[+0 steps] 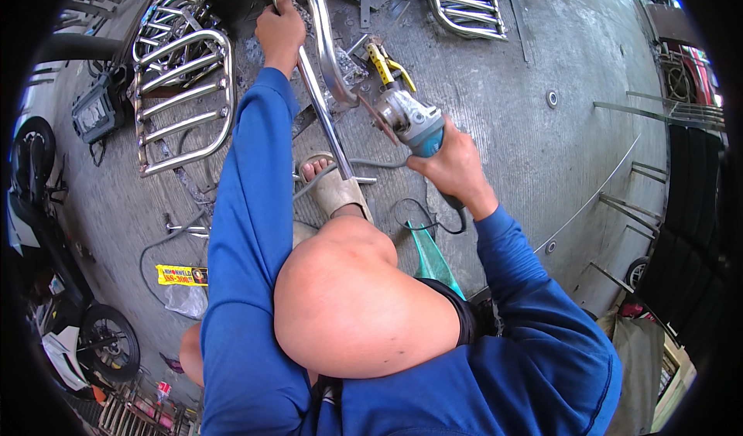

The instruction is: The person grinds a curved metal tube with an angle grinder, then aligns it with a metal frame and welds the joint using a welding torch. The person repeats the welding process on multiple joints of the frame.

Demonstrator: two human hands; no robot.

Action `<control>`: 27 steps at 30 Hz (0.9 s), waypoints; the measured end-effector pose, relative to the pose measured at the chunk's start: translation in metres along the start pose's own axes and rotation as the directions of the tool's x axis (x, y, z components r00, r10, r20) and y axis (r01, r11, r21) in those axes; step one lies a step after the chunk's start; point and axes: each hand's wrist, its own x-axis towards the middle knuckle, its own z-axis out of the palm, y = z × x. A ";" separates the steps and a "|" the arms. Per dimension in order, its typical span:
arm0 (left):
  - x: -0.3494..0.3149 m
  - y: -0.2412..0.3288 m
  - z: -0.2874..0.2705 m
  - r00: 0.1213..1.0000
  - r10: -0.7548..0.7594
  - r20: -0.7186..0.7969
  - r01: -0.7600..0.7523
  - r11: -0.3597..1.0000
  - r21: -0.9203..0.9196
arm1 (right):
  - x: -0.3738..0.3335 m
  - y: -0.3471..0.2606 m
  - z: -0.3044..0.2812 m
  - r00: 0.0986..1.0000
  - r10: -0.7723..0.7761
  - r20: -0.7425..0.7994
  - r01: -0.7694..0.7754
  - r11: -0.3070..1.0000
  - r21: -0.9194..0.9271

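Observation:
My left hand [280, 34] is closed round a bent, shiny steel tube frame [316, 88] near its far end. The frame has one straight leg reaching down to my sandalled foot [340, 192] and one curved leg. In my right hand [457, 165] is a teal and grey angle grinder [422, 123], gripped by its body. Its reddish-brown disc [376, 119] is right by the curved leg's end; I cannot tell whether they touch. A yellow clamp-like tool [387, 64] lies on the floor just beyond the grinder head.
Welded tube racks [186, 103] stand at the left, with another rack [467, 4] at the far right. A grey case-like machine [99, 107] and motorcycles are further left. Cables [170, 242], a yellow packet [183, 274] and a green plastic piece [433, 262] lie near my legs. Black panels [689, 204] line the right.

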 end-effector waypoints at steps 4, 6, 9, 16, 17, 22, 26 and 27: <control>0.001 -0.001 -0.001 1.000 -0.017 0.016 0.017 1.000 0.002 | -0.017 0.002 0.013 0.998 0.045 -0.048 -0.043 0.998 0.038; 0.002 -0.002 -0.001 1.000 -0.015 0.028 0.014 1.000 0.027 | -0.023 0.007 0.013 0.998 0.041 -0.054 -0.039 0.998 0.043; 0.002 -0.001 0.000 1.000 0.003 0.030 -0.005 0.997 0.083 | -0.027 0.018 0.009 0.986 0.118 -0.117 -0.103 0.987 0.121; -0.011 0.015 -0.024 0.981 0.193 0.018 -0.192 0.959 0.210 | -0.043 0.038 -0.018 0.964 0.235 -0.128 -0.207 0.958 0.201; -0.011 0.020 -0.032 0.978 0.202 0.044 -0.207 0.953 0.222 | -0.045 0.039 -0.021 0.961 0.241 -0.134 -0.207 0.951 0.231; 0.002 0.054 -0.082 0.895 0.387 0.221 -0.421 0.898 0.129 | -0.051 0.042 -0.029 0.950 0.283 -0.132 -0.230 0.920 0.318; -0.004 0.063 -0.111 0.817 0.442 0.369 -0.515 0.849 0.122 | -0.054 0.047 -0.030 0.947 0.275 -0.166 -0.206 0.917 0.343; -0.015 0.057 -0.118 0.806 0.453 0.381 -0.530 0.839 0.124 | -0.054 0.048 -0.029 0.950 0.265 -0.166 -0.193 0.914 0.356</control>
